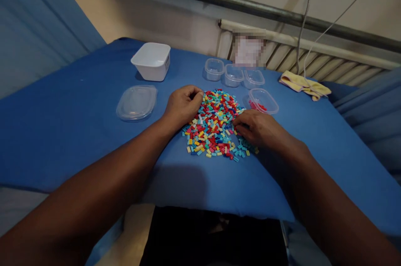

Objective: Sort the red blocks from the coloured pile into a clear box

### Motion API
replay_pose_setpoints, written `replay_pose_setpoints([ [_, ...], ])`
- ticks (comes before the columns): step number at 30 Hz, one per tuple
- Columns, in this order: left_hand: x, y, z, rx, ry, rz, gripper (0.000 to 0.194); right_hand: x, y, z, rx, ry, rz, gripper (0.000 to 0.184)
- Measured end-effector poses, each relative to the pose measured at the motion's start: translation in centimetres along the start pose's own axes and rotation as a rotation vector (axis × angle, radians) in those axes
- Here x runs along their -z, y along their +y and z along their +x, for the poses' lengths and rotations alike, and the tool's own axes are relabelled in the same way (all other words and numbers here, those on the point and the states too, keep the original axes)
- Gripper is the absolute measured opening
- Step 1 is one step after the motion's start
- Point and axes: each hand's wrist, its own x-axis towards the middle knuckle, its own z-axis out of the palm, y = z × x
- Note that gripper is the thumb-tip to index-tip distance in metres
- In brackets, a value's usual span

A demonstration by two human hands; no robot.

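A spread pile of small, multicoloured plastic building bricks (213, 126) lies on the blue cloth. My left hand (184, 105) rests at the pile's upper left edge, its fingers curled in and the thumb against the index finger. Whatever may be in that pinch is hidden. On the pile's right side, my right hand (260, 128) has its fingertips drawn together down among the bricks; what they grip cannot be made out. Just beyond the right hand stands a clear plastic tub (271, 103) with some red bricks (257, 106) in it.
Three clear tubs (234, 76) stand in a row behind the pile. A white container (152, 61) is at the back left, with a clear lid (137, 103) in front of it. A yellow cloth (302, 84) lies near the radiator (338, 65), under a hanging cable.
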Motion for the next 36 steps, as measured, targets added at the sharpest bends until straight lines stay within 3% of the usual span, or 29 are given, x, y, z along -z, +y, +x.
replay_pose_setpoints([
  [12,-0.1,-0.1,0.0,-0.019,0.016,-0.012,0.023,1.1,-1.0,-2.7,0.051,0.091,0.036,0.015],
  [23,-0.1,-0.2,0.2,-0.013,0.010,0.006,0.023,0.9,-2.1,-2.0,0.121,0.052,-0.037,0.015],
  [32,-0.2,-0.3,0.2,-0.007,0.000,-0.009,0.024,0.6,-1.4,-1.5,0.077,0.005,-0.035,0.022],
  [36,-0.1,-0.4,0.2,-0.041,0.008,-0.025,0.023,0.2,-1.4,-1.1,0.052,0.050,-0.008,0.018],
])
